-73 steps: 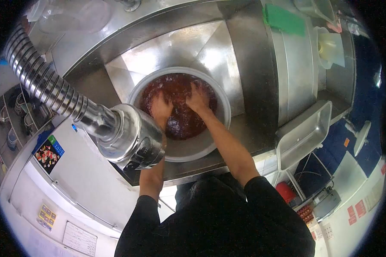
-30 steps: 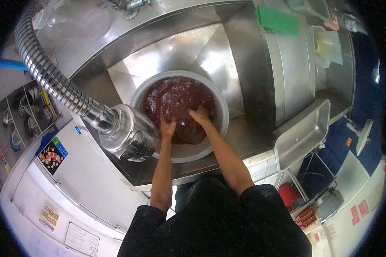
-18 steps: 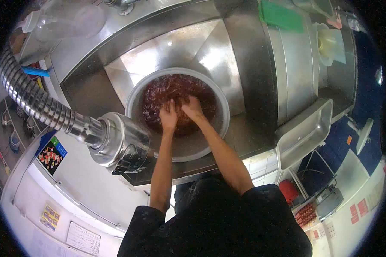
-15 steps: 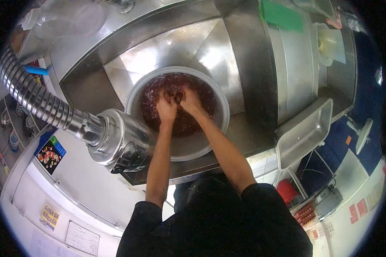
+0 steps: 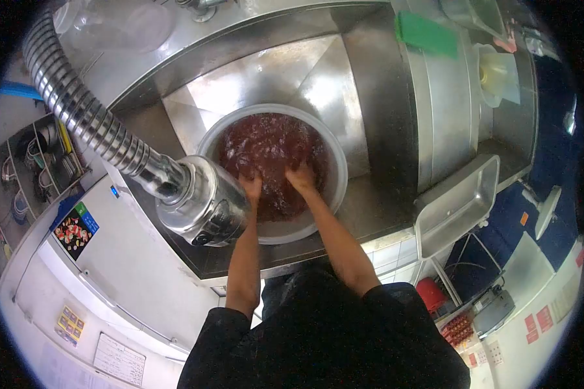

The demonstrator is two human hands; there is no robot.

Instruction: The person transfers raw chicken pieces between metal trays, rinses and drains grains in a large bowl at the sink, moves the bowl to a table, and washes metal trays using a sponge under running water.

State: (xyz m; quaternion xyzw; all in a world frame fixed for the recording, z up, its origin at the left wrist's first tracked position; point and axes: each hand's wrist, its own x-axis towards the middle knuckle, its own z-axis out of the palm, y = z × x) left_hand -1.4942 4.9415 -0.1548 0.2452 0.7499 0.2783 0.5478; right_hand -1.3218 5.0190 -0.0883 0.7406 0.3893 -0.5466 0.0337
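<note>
A large round light-grey basin (image 5: pixel 341 170) stands in the metal sink (image 5: pixel 266 65). Dark reddish-brown liquid (image 5: pixel 272 137) fills much of it, its surface rippled and shiny. Whether solid pieces lie in it, I cannot make out. My left hand (image 5: pixel 251 185) dips into the liquid at the near left, and my right hand (image 5: pixel 300 176) dips in at the near right. A gap of liquid separates them. The fingers of both hands are mostly under the surface, so their grip is hidden.
A thick ribbed metal hose with a bulky chrome head (image 5: pixel 204 202) hangs over the basin's left side, close to my left forearm. An empty metal tray (image 5: pixel 457 207) sits at the right edge. A green pad (image 5: pixel 427 34) and a pale plastic container (image 5: pixel 498 74) lie beyond.
My hands were close together near the middle of the basin, around something dark. They have moved apart and nearer to me, lower into the liquid. The hose appears farther right in view.
</note>
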